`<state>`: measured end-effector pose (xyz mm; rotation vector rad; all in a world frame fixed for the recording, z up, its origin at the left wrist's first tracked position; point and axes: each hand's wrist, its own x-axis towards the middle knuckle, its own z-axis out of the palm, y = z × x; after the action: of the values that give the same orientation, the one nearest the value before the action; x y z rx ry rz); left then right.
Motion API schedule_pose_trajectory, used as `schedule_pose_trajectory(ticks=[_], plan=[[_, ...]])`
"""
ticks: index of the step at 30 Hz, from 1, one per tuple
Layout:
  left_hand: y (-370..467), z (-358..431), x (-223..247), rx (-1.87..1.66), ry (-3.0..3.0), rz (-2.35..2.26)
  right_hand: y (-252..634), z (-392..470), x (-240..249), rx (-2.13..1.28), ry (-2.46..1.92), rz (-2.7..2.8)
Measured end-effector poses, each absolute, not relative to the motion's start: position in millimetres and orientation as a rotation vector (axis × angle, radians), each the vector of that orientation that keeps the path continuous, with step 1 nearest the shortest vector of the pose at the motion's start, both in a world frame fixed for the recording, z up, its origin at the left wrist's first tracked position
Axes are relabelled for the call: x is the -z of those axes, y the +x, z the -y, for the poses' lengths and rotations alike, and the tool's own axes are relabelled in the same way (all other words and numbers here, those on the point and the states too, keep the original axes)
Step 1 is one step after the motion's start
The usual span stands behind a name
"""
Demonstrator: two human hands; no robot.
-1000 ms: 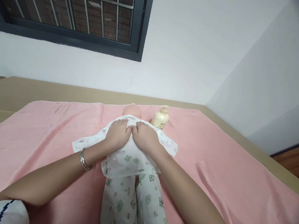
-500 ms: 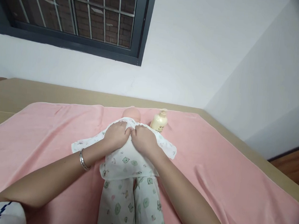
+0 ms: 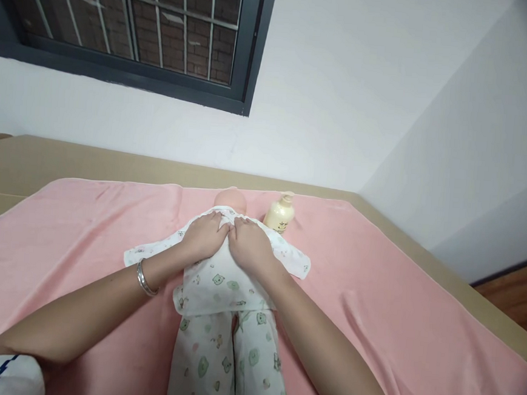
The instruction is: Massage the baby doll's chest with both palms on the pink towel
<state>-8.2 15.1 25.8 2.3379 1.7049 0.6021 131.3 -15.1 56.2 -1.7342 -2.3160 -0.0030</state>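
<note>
A baby doll lies lengthwise in front of me, its bald head point(image 3: 231, 199) at the far end. It wears a white patterned shirt point(image 3: 231, 292) with both sleeves spread out sideways, and matching pants point(image 3: 227, 365). My left hand point(image 3: 206, 235) rests palm down on the upper part of the shirt, left of the middle. Beside it, my right hand point(image 3: 251, 242) lies on the other side, the two thumbs close together at the centre line. The fingers of both hands look laid flat on the cloth, their tips partly hard to see.
A cream pump bottle point(image 3: 280, 212) stands right of the doll's head. Under everything lies a pink blanket point(image 3: 106, 221) with some wrinkles, spread over a tan surface point(image 3: 88, 158). Behind are a white wall point(image 3: 316, 104) and a barred window point(image 3: 246, 44).
Both hands stay on the upper shirt with almost no movement. The view has shifted very slightly.
</note>
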Motion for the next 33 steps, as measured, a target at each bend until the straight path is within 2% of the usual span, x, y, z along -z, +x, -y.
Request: schedule_pose_trajectory(ticks=[9, 19, 24, 33], plan=[[3, 2, -16, -0.626, 2.446, -1.824, 153, -12, -52, -0.197, -1.864, 2.222], [6, 0, -15, -0.655, 2.421, -1.814, 146, -14, -50, 0.101, -1.907, 2.423], [2, -9, -23, -0.565, 2.315, -1.783, 147, -18, -52, 0.088, -1.904, 2.434], [3, -7, -20, -0.611, 2.306, -1.806, 148, -14, -56, -0.006, -1.855, 2.382]])
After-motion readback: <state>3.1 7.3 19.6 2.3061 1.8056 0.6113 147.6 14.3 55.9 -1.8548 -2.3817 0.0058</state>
